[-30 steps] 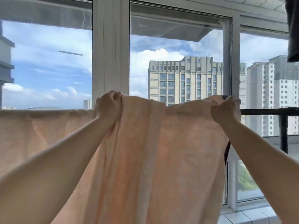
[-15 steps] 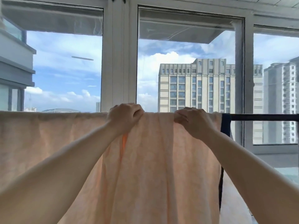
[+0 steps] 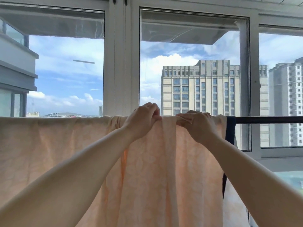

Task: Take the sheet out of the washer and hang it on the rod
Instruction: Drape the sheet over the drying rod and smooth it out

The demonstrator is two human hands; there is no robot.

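A pale peach sheet hangs draped over a dark horizontal rod, covering the rod from the left edge to about the middle right. My left hand grips a bunched fold of the sheet at the top of the rod. My right hand pinches the sheet's top edge just to the right, a narrow gap between the two hands. A vertical fold of sheet falls down between them. The washer is out of view.
A dark blue cloth hangs on the rod at the sheet's right edge. Behind the rod stands a white-framed window with tall buildings outside. The bare rod runs on to the right edge.
My hands have come closer together along the rod's top, the right hand sliding left. The sheet's top edge, lifted above the rod a second ago, now lies flat on it.
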